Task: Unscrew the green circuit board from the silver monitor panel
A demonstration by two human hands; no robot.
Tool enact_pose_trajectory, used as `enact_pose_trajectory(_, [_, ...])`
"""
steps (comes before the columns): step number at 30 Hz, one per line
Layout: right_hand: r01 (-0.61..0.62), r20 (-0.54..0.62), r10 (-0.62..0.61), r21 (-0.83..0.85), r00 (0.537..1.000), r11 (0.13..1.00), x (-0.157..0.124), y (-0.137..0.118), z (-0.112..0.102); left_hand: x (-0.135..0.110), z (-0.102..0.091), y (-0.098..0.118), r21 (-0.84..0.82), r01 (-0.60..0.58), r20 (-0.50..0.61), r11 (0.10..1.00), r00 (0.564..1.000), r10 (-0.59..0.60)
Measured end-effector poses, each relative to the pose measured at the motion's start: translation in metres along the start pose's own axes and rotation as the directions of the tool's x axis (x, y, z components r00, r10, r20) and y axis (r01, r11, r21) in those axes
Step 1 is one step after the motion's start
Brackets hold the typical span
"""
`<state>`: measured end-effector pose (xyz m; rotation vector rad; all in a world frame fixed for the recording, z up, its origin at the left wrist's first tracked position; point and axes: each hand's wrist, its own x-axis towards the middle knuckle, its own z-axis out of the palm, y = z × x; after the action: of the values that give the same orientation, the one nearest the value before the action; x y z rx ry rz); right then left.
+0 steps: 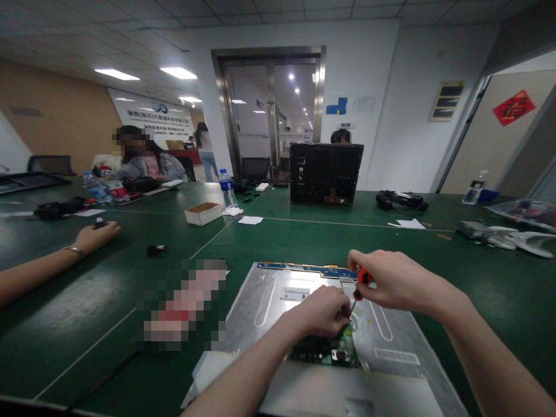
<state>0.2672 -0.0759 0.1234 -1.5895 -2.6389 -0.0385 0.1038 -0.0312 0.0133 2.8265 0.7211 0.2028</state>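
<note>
My right hand [391,281] is wrapped round the orange-and-black handle of a screwdriver [364,277]. Its thin shaft points down and to the left, with the tip beside the fingertips of my left hand [319,311]. Those left fingers are curled together low over a green circuit board [341,350]; what they pinch, if anything, is hidden. The board sits on the silver metal back of a flat display panel [391,341], which lies on the table. Along the panel's far edge runs a narrow blue circuit strip [299,270].
On the green table [200,237] stand a white open box [203,214], a water bottle [226,188] and a black monitor housing [325,174]. Another person's hand [98,233] rests at the left, holding a small dark object. More people are behind the table.
</note>
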Motion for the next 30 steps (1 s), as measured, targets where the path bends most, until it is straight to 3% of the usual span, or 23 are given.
enact_pose_trajectory(7, [-0.063, 0.025, 0.064, -0.036, 0.998, 0.997, 0.0043, 0.0011, 0.0006, -0.0002, -0.0019, 0.0011, 0.025, 0.007, 0.022, 1.0, 1.0, -0.007])
enact_pose_trajectory(14, [0.006, -0.008, -0.006, 0.003, 1.0, 1.0, 0.0006, 0.0017, 0.0023, 0.0, 0.0009, -0.0009, 0.011, -0.008, 0.0, 1.0, 1.0, 0.008])
enact_pose_trajectory(20, [-0.055, 0.032, 0.056, -0.043, 0.998, 0.998, 0.0042, 0.0014, -0.0002, 0.0002, -0.0016, 0.0005, 0.026, 0.007, 0.023, 1.0, 1.0, -0.008])
enact_pose_trajectory(30, [-0.018, 0.007, 0.018, -0.007, 1.0, 1.0, 0.0004, 0.0009, 0.0016, 0.0005, 0.0006, -0.0005, 0.0, 0.0, -0.003, 1.0, 1.0, 0.0])
